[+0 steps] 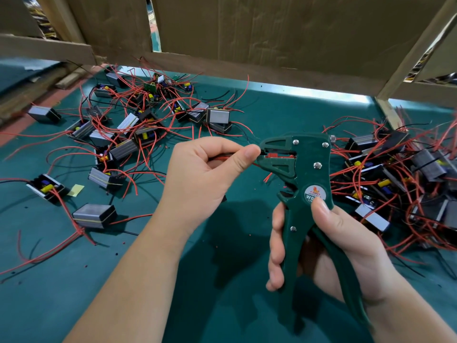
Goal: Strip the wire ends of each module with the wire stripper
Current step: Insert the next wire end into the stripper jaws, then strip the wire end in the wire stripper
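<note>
The big green table (61,293) holds everything. Brown cardboard walls (272,33) stand behind it, but nothing sits inside them. One heap of modules (128,134) lies on the left of the table and another heap (395,174) on the right. Both are tangled in red and black wires.

The green wire stripper (306,169) is held up over the table, between the two heaps. It looks hard and a bit heavy, so the long handles are the best place to hold it. The right hand (346,243) is wrapped around those handles, with the thumb up on the round label.

The left hand (205,174) pinches a thin red wire (222,157) and a black one between thumb and first finger. It holds them right beside the stripper's mouth, and the wire ends go into it. These wires look light, soft and bendy, so holding close to the end should stop them flopping.

Each module is a little case. An open one (47,188) shows small yellow and blue parts inside, which look easy to break.
</note>
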Demonstrator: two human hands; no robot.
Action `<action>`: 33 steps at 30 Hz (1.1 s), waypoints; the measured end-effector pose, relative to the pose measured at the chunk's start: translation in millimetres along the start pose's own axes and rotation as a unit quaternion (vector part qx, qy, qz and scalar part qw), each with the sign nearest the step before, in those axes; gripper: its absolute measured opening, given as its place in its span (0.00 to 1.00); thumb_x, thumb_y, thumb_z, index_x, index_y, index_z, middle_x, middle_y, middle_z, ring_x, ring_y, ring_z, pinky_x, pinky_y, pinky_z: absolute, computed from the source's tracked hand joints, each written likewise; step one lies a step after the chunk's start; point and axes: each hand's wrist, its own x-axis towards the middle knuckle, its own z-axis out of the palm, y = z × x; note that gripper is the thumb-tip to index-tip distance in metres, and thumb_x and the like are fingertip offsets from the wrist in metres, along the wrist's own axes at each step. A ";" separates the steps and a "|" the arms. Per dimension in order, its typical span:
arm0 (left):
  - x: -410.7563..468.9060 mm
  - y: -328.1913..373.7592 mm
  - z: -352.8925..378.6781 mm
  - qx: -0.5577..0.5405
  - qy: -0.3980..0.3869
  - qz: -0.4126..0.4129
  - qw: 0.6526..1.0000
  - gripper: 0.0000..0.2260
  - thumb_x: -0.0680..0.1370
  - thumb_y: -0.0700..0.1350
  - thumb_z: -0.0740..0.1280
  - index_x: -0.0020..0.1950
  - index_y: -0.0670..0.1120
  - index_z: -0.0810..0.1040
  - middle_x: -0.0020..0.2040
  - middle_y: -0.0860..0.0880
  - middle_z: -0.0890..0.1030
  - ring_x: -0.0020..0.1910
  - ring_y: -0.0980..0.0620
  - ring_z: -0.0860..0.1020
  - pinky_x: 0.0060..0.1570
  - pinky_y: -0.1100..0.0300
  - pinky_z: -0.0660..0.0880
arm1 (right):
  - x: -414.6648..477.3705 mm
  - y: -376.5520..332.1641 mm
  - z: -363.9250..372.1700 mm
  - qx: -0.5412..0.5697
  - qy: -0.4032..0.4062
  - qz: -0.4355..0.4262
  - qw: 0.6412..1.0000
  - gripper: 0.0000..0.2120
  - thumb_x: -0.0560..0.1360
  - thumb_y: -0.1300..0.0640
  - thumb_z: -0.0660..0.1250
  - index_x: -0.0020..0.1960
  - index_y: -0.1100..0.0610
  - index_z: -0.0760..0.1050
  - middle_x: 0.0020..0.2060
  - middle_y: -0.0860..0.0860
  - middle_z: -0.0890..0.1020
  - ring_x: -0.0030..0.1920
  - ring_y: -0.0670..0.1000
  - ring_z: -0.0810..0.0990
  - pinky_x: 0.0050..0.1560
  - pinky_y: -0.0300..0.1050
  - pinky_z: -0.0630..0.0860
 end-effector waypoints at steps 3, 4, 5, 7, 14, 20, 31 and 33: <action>1.0 -5.1 -0.7 0.026 -0.005 -0.010 1.000 0.13 0.74 0.60 0.65 0.48 0.52 0.79 0.28 0.51 0.70 0.24 0.58 0.63 0.26 0.65 0.61 | 2.7 1.0 3.4 0.017 0.052 -0.012 0.998 0.25 0.64 0.40 0.76 0.45 0.61 0.79 0.33 0.62 0.78 0.30 0.61 0.78 0.34 0.57 0.77; 1.5 -7.3 -1.0 0.028 -0.004 -0.023 0.999 0.14 0.75 0.61 0.60 0.51 0.54 0.77 0.28 0.50 0.68 0.23 0.57 0.63 0.26 0.63 0.61 | 3.1 1.1 4.4 0.020 0.075 -0.018 0.997 0.25 0.62 0.40 0.77 0.43 0.60 0.79 0.32 0.62 0.77 0.29 0.61 0.78 0.33 0.56 0.77; 2.0 -9.7 -1.3 0.044 -0.001 -0.031 0.999 0.13 0.77 0.60 0.57 0.52 0.55 0.74 0.28 0.51 0.69 0.23 0.57 0.64 0.27 0.61 0.61 | 3.2 1.2 5.0 0.016 0.094 -0.025 0.995 0.25 0.60 0.40 0.78 0.43 0.60 0.78 0.31 0.62 0.77 0.28 0.61 0.78 0.32 0.56 0.77; 2.1 -14.3 -0.9 0.110 -0.003 -0.018 0.994 0.09 0.79 0.56 0.55 0.54 0.56 0.71 0.29 0.53 0.73 0.25 0.57 0.68 0.30 0.59 0.64 | 2.3 1.8 6.0 -0.006 0.117 -0.037 0.992 0.25 0.59 0.41 0.79 0.42 0.59 0.78 0.31 0.62 0.77 0.27 0.61 0.77 0.31 0.56 0.76; 1.3 -25.3 -4.9 0.168 -0.059 -0.003 0.984 0.14 0.78 0.42 0.54 0.60 0.55 0.70 0.33 0.54 0.75 0.31 0.54 0.70 0.33 0.60 0.69 | 2.4 11.2 14.9 -0.061 0.189 -0.060 0.978 0.23 0.60 0.40 0.78 0.37 0.58 0.76 0.28 0.61 0.75 0.24 0.59 0.75 0.29 0.54 0.74; 0.8 -35.2 -2.8 0.217 -0.090 0.013 0.972 0.14 0.80 0.46 0.52 0.63 0.57 0.69 0.37 0.58 0.76 0.32 0.57 0.71 0.34 0.65 0.68 | 7.0 3.6 6.9 0.058 0.154 -0.064 0.984 0.22 0.59 0.44 0.79 0.40 0.59 0.78 0.31 0.60 0.76 0.26 0.58 0.76 0.29 0.53 0.76; 5.7 -32.6 -8.5 0.223 0.073 0.041 0.971 0.11 0.82 0.41 0.55 0.56 0.57 0.71 0.38 0.57 0.76 0.38 0.63 0.72 0.40 0.74 0.65 | 7.8 2.7 -0.2 0.198 0.144 -0.014 0.969 0.41 0.46 0.63 0.77 0.60 0.63 0.76 0.46 0.62 0.80 0.49 0.67 0.81 0.57 0.67 0.73; 8.3 -28.5 -7.3 0.182 0.087 0.034 0.979 0.14 0.82 0.38 0.56 0.54 0.58 0.70 0.38 0.56 0.75 0.35 0.62 0.72 0.40 0.70 0.67 | 8.0 1.2 -0.1 0.203 0.132 -0.014 0.970 0.40 0.47 0.67 0.76 0.61 0.61 0.77 0.47 0.62 0.80 0.51 0.68 0.80 0.56 0.69 0.73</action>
